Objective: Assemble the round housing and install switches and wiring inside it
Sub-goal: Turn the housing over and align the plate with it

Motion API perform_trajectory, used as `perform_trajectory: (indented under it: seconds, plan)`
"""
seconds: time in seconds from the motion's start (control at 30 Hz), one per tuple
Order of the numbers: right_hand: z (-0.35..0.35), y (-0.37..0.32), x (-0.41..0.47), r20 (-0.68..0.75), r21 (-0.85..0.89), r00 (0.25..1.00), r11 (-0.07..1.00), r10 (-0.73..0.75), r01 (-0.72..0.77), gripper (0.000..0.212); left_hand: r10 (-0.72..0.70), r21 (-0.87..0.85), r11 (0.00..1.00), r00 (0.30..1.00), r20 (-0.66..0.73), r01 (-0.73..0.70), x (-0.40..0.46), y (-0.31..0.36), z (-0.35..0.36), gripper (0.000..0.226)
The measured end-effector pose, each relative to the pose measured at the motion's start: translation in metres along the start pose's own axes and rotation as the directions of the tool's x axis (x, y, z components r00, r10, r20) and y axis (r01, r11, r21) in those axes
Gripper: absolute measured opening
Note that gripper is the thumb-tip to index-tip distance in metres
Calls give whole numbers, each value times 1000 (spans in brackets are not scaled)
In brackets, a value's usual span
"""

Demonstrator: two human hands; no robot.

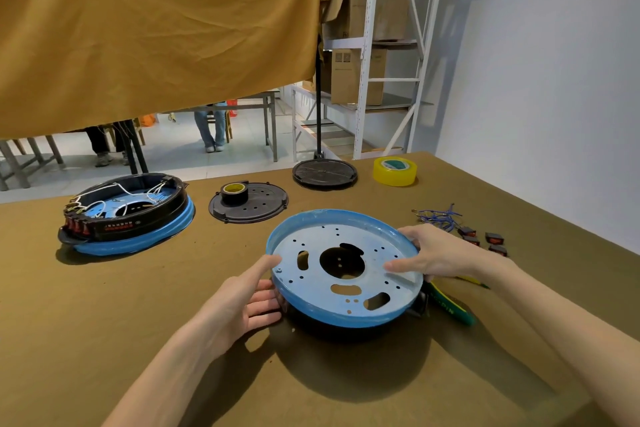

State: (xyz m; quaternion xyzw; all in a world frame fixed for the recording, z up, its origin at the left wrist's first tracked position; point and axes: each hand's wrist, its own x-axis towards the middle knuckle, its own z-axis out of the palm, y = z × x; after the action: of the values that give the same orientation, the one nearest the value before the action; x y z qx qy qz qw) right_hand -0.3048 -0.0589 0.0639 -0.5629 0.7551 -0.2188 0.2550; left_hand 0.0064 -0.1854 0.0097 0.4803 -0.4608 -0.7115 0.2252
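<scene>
1. The round housing (341, 274), a shallow blue-rimmed pan over a black base, sits tilted near the middle of the brown table (104, 305); its perforated metal floor holds nothing.
2. The left hand (242, 302) clasps its rim at 9 o'clock, thumb on top, fingers underneath; the right hand (429, 255) grips the rim at 3 o'clock, thumb lying on the plate.
3. Green-handled pliers (450, 305) lie just beside it at 4 o'clock.
4. Black rocker switches (485, 241) and blue wires (438, 217) lie at 2 o'clock.
5. A finished housing (128, 215) at 10 o'clock contains white wiring and red switches.
6. Farther: black tape (234, 193) on a black disc (249, 203), another ribbed disc (324, 173), and a yellow tape roll (394, 171).
</scene>
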Motion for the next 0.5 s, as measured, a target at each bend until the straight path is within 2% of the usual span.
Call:
perform_trajectory:
  seconds: [0.03, 0.07, 0.13, 0.17, 0.27, 0.3, 0.37, 0.4, 0.5]
  plan:
    - [-4, 2, 3, -86, 32, 996, 999, 12, -10, 32, 13, 27, 1000, 1000, -8, -13, 1, -1, 1, 73]
    - [-9, 6, 8, -233, 98, 971, 994, 63, -41, 32, 26, 51, 998, 1000, -16, -25, 2, -2, 2, 64]
    - [-18, 17, 16, -483, 156, 860, 983, 164, -100, 32, 49, 95, 994, 998, -27, -46, 5, -3, 1, 52]
    - [-20, 23, 20, -496, 100, 854, 987, 158, -124, 31, 56, 106, 993, 998, -29, -53, 7, -4, 0, 47]
    - [-12, 35, 27, -306, -135, 946, 978, 110, -157, 22, 72, 115, 991, 997, -31, -68, 11, -6, -4, 40]
    - [-8, 37, 29, -264, -198, 958, 965, 115, -170, 27, 78, 116, 991, 996, -33, -73, 11, -7, -6, 41]
    - [-3, 40, 36, -288, -341, 951, 915, 115, -214, 43, 90, 106, 991, 995, -33, -86, 14, -8, -9, 43]
    - [-1, 42, 39, -321, -396, 940, 886, 113, -242, 43, 94, 95, 991, 995, -30, -91, 15, -9, -11, 44]
    - [1, 48, 43, -342, -402, 922, 858, 184, -320, 44, 105, 86, 991, 994, -8, -104, 18, -11, -13, 49]
